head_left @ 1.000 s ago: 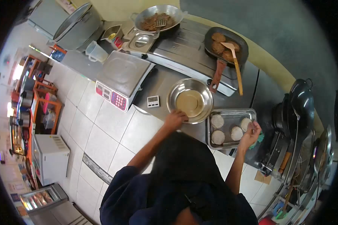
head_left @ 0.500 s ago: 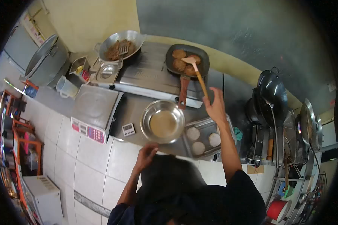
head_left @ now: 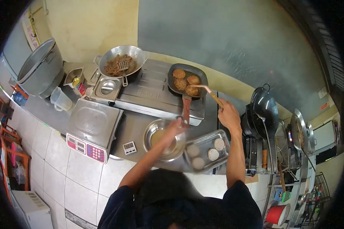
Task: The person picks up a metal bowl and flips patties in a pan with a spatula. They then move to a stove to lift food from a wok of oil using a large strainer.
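Over at the stove, our right hand is clenched round the spatula, which runs up-left from our fist, blade over the pan of patties. Our left hand hovers blurry just below the pan handle, nearer it. Can't tell its grip.

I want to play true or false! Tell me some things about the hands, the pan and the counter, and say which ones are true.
1. The right hand holds a wooden spatula. True.
2. The frying pan is empty. False: four browned patties lie in it.
3. The left hand rests on the scale. False: it is over the steel bowl, close to the pan's handle.
4. A small timer lies next to the scale. True.
5. The wok has a slotted spatula in it. True.
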Demonstrator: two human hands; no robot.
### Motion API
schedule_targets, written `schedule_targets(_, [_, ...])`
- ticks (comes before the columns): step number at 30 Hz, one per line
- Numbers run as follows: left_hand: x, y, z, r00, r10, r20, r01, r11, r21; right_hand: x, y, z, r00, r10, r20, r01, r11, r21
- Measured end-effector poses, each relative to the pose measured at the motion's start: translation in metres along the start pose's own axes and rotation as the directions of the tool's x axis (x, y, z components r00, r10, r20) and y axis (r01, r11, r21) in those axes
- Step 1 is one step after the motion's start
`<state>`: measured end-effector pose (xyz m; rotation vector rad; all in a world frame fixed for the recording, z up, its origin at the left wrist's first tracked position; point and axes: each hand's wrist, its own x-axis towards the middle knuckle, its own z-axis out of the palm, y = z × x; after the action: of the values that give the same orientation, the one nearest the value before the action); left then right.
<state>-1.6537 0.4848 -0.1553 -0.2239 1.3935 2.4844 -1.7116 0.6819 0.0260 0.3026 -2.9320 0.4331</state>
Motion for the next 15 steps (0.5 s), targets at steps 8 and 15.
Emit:
schedule_targets(8, [0.042,-0.011,0.024,0.996,-0.067,0.067,0.080,0.974,-0.211,0.002,-0.021,0.037,0.996,-0.053,0.070,0.064,0.984,-0.167])
schedule_targets(15, [0.040,-0.014,0.024,0.995,-0.048,0.082,0.063,0.979,-0.192,0.021,-0.028,0.074,1.000,-0.021,0.017,0.023,0.991,-0.133])
